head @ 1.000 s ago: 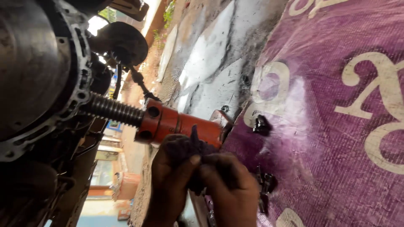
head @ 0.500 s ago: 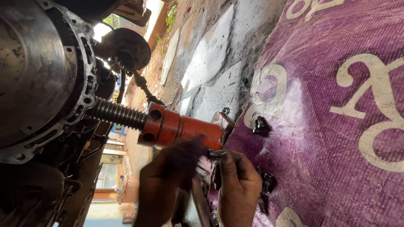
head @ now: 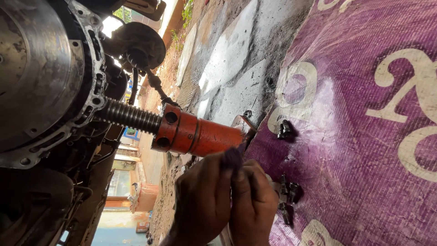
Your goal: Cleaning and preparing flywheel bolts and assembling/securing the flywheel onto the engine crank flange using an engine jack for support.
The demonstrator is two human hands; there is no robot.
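My left hand and my right hand are pressed together, greasy, just below the orange screw jack. My left fingers are bunched with their tips touching my right hand. A small metal part shows at the edge of my right hand, pinched in its fingers. The jack's threaded rod runs up to a large grey engine housing. Its base rests at the edge of a purple woven sheet.
A dark bolt lies on the purple sheet beside the jack's base. Several more bolts lie close to my right hand. Cracked concrete ground stretches beyond. A wheel hub and drive shaft hang behind the engine.
My hands have closed together around the small metal part that showed between them half a second ago. The view has moved in closer to the jack.
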